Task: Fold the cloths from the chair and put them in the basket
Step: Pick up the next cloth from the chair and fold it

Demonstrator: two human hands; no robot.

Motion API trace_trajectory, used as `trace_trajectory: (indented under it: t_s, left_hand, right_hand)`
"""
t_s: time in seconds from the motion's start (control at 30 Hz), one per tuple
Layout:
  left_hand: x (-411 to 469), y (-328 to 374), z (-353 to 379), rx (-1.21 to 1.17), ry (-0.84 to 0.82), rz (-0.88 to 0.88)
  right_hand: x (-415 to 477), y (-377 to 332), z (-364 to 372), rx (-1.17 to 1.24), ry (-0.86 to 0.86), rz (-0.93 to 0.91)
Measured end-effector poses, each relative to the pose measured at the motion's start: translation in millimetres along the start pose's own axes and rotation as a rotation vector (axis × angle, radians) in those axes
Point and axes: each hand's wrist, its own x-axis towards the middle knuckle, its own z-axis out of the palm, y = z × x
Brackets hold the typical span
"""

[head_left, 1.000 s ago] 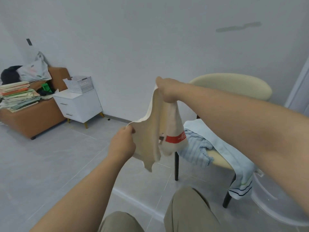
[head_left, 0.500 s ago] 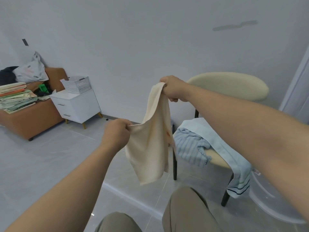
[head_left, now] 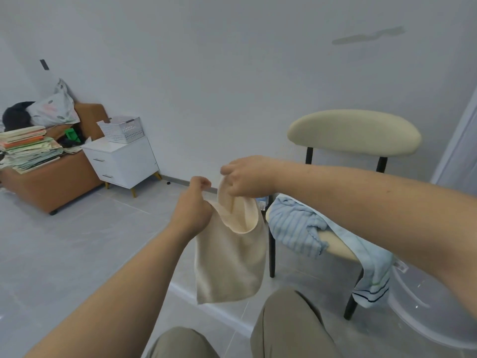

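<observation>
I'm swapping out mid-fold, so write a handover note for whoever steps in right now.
Both hands hold the cream cloth in the air. The left hand grips one top corner, and the right hand pinches the edge beside it. The cloth hangs roughly doubled.
A striped blue cloth and a blue towel lie unfolded on the chair.
A clear tub, likely the basket, stands by the chair.
Left to do: finish this fold, basket it, then fold the two blue ones.
</observation>
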Motion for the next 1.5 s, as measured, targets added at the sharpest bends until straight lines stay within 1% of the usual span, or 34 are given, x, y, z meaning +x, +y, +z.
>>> trace_trajectory:
  t_s: [0.07, 0.13, 0.23, 0.3, 0.37, 0.5, 0.57, 0.63, 0.77, 0.9, 0.97, 1.03, 1.2, 1.3, 1.37, 1.5]
  left_hand:
    - [-3.5, -3.1, 2.5, -0.081, -0.059, -0.05]
    - [-9.1, -4.2, 3.4, -0.19, -0.129, -0.075]
    - [-17.8, 3.5, 4.5, -0.351, -0.229, -0.094]
    - [-21.0, 11.4, 6.9, -0.439, -0.282, -0.069]
    - [-21.1, 17.7, 9.2, -0.472, -0.281, -0.084]
    - [-13.8, 17.7, 9.9, -0.556, -0.251, -0.248]
    - [-11.3, 16.3, 8.4, -0.502, -0.244, -0.271]
    - [-11.5, 14.7, 5.7, -0.412, -0.251, -0.253]
    - [-17.0, 8.8, 3.9, -0.206, -0.276, -0.202]
    - [-21.3, 0.5, 1.9, -0.063, -0.248, -0.201]
    - [-23.7, -3.0, 0.1, -0.035, -0.249, -0.204]
    - [-25.8, -5.0, -1.6, -0.011, -0.246, -0.187]
    - [-24.9, -15.2, -3.7, 0.01, -0.292, -0.185]
    - [-19.9, -28.3, -4.8, 0.091, -0.259, -0.188]
    - [-15.9, -37.5, -5.4, 0.181, -0.231, -0.185]
    - [-10.4, -70.7, -4.2, 0.351, -0.191, -0.239]
  right_hand:
    - [-6.6, -4.5, 4.4, -0.104, 0.138, -0.106]
    - [-11.4, -6.7, 11.1, -0.169, 0.227, -0.15]
    - [-19.3, -9.4, 11.3, -0.224, 0.221, -0.189]
    - [-24.0, -9.5, 12.2, -0.227, 0.213, -0.203]
    - [-29.3, -8.9, 17.3, -0.221, 0.209, -0.207]
    - [-37.5, -9.5, 20.2, -0.221, 0.223, -0.201]
    - [-39.3, -9.7, 18.8, -0.232, 0.221, -0.197]
    - [-40.4, -10.7, 19.3, -0.229, 0.209, -0.188]
    - [-42.8, -12.3, 23.9, -0.211, 0.186, -0.082]
    - [-43.7, -9.5, 23.2, -0.155, 0.032, 0.083]
    - [-45.4, -7.7, 20.0, -0.078, -0.06, 0.181]
    - [-44.7, -8.9, 21.6, -0.012, -0.106, 0.265]
    - [-38.8, -21.0, 17.2, -0.026, -0.255, 0.44]
    - [-30.7, -34.8, 21.9, 0.01, -0.369, 0.543]
    - [-21.9, -46.2, 28.3, 0.143, -0.423, 0.628]
    - [1.8, -72.9, 47.7, 0.55, -0.5, 0.781]
